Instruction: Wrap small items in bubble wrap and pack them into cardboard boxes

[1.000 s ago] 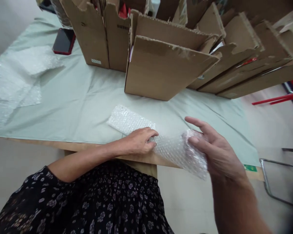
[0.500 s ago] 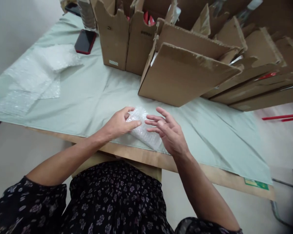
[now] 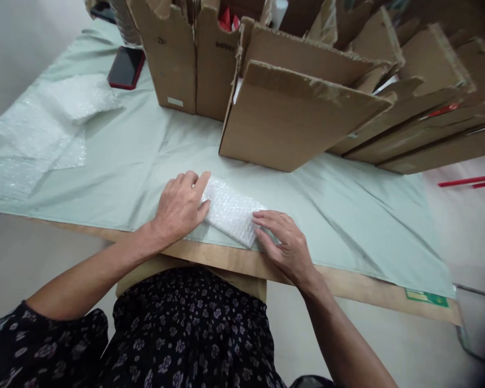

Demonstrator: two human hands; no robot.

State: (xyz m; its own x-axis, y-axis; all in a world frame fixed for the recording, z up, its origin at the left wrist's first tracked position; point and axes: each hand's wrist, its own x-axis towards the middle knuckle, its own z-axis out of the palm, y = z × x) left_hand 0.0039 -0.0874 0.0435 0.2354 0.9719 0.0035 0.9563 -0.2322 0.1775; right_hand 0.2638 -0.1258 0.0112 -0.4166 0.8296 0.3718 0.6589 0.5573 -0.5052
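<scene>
A flat, folded bubble wrap packet [image 3: 231, 211] lies on the pale green cloth near the table's front edge. My left hand [image 3: 181, 205] grips its left end, thumb at the near side and fingers at the far side. At the right end, my right hand [image 3: 285, 242] has its thumb and fingers round the packet's edge. What the wrap encloses, if anything, cannot be made out.
Loose bubble wrap sheets [image 3: 44, 129] lie at the left. A red-edged phone [image 3: 126, 67] is behind them. Cardboard holders [image 3: 299, 113] stand along the back and right. Red bars [image 3: 469, 180] show beyond the right edge.
My right hand has come down onto the packet's right end. My left hand has shifted to its left end, and more of the packet shows between them.
</scene>
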